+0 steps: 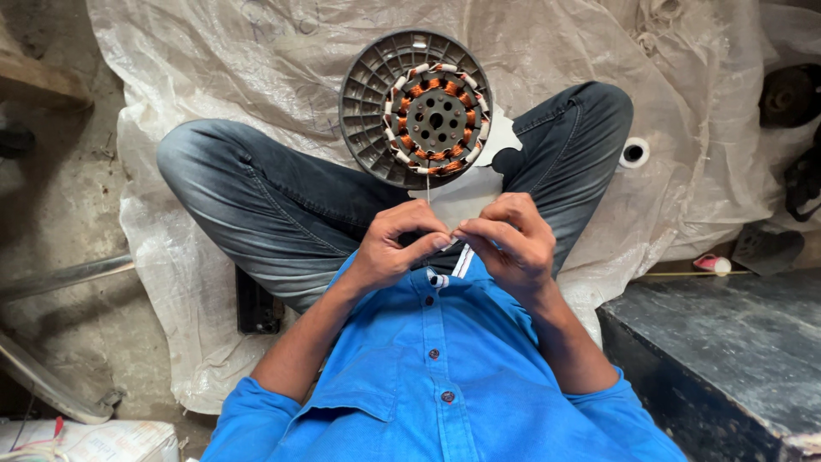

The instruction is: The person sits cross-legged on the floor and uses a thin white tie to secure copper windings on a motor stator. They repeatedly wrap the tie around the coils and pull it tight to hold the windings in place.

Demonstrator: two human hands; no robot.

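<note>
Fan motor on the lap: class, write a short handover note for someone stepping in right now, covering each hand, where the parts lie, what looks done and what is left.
Left hand: pinched at the fingertips, meeting the right hand over a thin wire.
Right hand: pinched on the same spot; what else it holds is too small to tell.
Fan motor: lies flat between the knees on the white sheet, copper coils up.
The wire runs from the motor's near edge to the fingers.
Tape roll lies by the right knee.
Done: coils look wound all round.
Left: the wire end in the fingers is probably still to be finished.

Bright blue button-up shirt w/ dark buttons, sleeves rolled to elbows, faded grey-blue jeans
</note>
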